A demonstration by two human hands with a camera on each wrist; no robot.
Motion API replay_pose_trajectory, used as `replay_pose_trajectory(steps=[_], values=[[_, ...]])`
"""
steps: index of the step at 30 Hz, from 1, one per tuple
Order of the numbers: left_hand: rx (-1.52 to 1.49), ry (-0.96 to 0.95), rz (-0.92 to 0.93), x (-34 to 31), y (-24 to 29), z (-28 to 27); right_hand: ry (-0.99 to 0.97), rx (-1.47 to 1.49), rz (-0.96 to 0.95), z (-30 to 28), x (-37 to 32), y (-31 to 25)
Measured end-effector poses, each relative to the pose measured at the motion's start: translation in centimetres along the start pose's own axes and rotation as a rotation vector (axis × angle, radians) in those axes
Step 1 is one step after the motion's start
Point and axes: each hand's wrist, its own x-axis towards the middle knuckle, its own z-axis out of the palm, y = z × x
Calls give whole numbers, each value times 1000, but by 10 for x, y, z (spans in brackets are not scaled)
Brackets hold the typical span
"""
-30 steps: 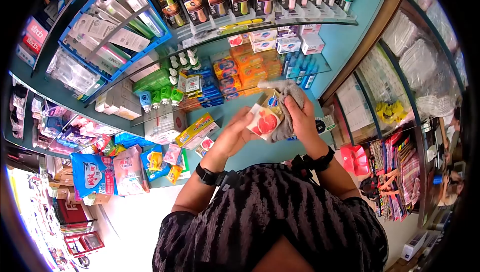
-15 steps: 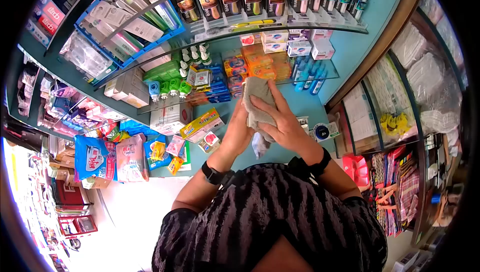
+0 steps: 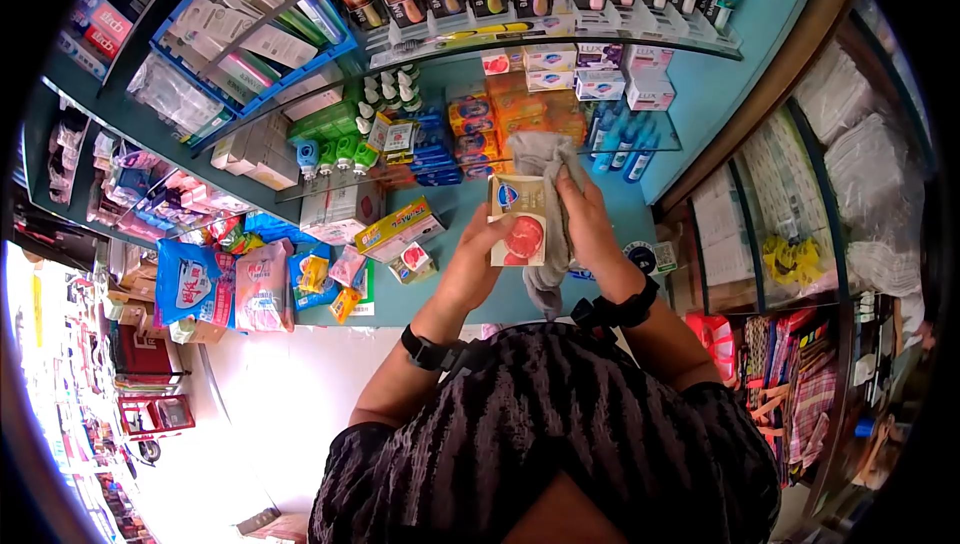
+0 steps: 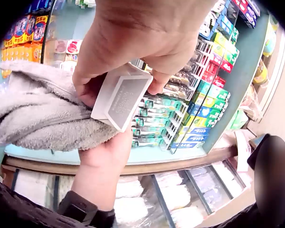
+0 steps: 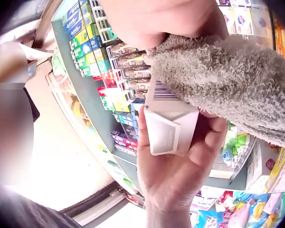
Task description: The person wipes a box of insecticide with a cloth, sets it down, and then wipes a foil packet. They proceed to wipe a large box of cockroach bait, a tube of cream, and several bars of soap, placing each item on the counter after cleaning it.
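Turquoise shelving point(image 3: 775, 39) is framing the far side of the counter point(image 3: 388, 298), where a yellow carton point(image 3: 400, 231) is lying at a slant. Just to that carton's right, the left hand point(image 3: 473, 256) is grasping a fruit-printed box point(image 3: 520, 229), its thumb lying on the printed face. The box is being held nearly upright in the head view, raised above the counter; its lower edge is standing free, while its right side is meeting a gray cloth point(image 3: 548, 159). Farther right of the carton, the right hand point(image 3: 590, 216) is gripping that cloth, whose loose end is hanging below the box. Turquoise surface is showing between the carton and the left hand, leaving a gap sideways. Beyond the carton and to its right, a glass shelf point(image 3: 662, 147) is running its front edge close to the cloth's top; whether they are touching, I cannot tell. Left of the carton, a blue bag point(image 3: 195, 286) and a pink bag point(image 3: 265, 289) are crowding the counter's edge.
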Motion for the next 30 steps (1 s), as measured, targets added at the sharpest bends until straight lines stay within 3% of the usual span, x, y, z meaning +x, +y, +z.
replay_pose_trajectory(steps=[2, 10, 11, 12, 15, 23, 27, 30], values=[[-63, -28, 0, -4, 2, 3, 29, 174, 92, 1, -2, -2], [-102, 153, 247, -4, -1, 19, -181, -395, -209, 13, -21, -3], [-182, 134, 236, -4, 2, 16, -189, -424, -214, 16, -25, -1], [-208, 115, 253, -2, 6, 14, -217, -504, -105, 8, -26, 12], [-242, 71, 319, 1, 16, 0, -387, -474, -179, 10, -34, 21], [-161, 124, 251, 10, 15, -8, -306, -374, -101, 10, -36, -2], [-53, 115, 195, 4, 27, -6, -257, -266, -136, 6, -30, -17], [-136, 119, 159, 3, 23, 0, -248, -310, -261, 6, -22, -19]])
